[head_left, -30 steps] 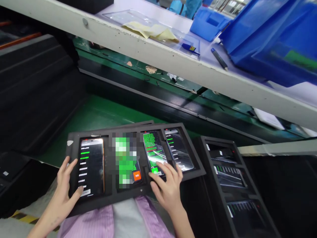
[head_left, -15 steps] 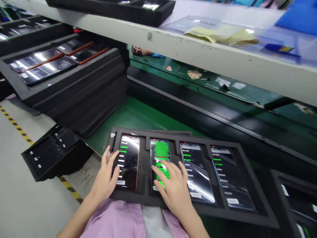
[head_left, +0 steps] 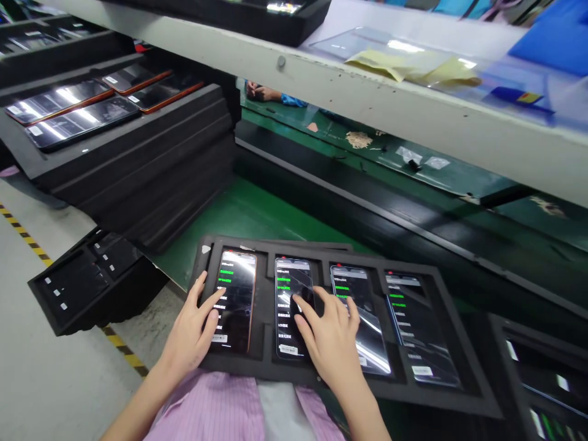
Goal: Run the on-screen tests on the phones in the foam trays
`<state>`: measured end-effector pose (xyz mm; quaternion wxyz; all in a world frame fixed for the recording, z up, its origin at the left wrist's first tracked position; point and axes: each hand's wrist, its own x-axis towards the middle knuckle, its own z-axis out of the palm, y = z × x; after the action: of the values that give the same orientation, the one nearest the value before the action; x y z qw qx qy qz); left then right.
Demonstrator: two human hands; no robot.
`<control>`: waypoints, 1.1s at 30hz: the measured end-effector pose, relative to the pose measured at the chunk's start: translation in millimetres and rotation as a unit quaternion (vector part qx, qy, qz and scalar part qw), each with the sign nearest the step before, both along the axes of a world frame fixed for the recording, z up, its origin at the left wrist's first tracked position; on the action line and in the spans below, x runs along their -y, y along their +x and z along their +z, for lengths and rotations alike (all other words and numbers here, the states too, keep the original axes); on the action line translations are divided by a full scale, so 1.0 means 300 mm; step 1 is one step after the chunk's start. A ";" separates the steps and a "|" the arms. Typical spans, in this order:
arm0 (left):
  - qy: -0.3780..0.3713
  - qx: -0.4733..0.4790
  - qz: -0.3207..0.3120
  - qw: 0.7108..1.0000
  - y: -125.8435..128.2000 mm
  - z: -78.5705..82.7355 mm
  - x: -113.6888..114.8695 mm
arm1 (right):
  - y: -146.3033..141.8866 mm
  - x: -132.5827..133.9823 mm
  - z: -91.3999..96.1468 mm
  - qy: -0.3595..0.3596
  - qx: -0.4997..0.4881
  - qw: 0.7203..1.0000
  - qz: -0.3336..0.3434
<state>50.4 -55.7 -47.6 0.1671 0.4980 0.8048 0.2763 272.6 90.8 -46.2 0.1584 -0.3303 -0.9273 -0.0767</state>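
Observation:
A black foam tray rests on my lap with several phones lying in its slots, screens lit with green and white list text. My left hand lies open on the leftmost phone, thumb on its screen. My right hand is open with fingers spread, its index fingertip touching the second phone. A third phone and a fourth phone lie to the right, untouched.
A tall stack of black foam trays with dark phones on top stands at the left. Another tray lies on the floor. A green conveyor runs ahead under a white shelf. More trays sit at the right.
The second phone's screen has switched from a full green list to a mostly dark menu. My right hand has slid up and a little right; my left hand stays on the leftmost phone.

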 end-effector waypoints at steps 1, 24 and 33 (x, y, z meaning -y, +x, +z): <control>0.001 0.003 0.004 1.000 -0.001 0.000 0.000 | 0.002 0.000 0.002 -0.003 0.002 1.000 -0.002; 0.031 0.032 0.063 0.997 0.007 0.008 -0.014 | 0.378 -0.107 -0.042 0.007 -0.034 0.936 -0.350; 0.040 0.106 0.057 0.992 0.025 0.000 0.006 | 0.523 -0.049 -0.012 -0.035 -0.106 0.923 -0.367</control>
<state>57.7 -57.6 -47.7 0.2151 0.4256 0.7979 0.3687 429.5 105.6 -49.8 0.2049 -0.6590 -0.7211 -0.0610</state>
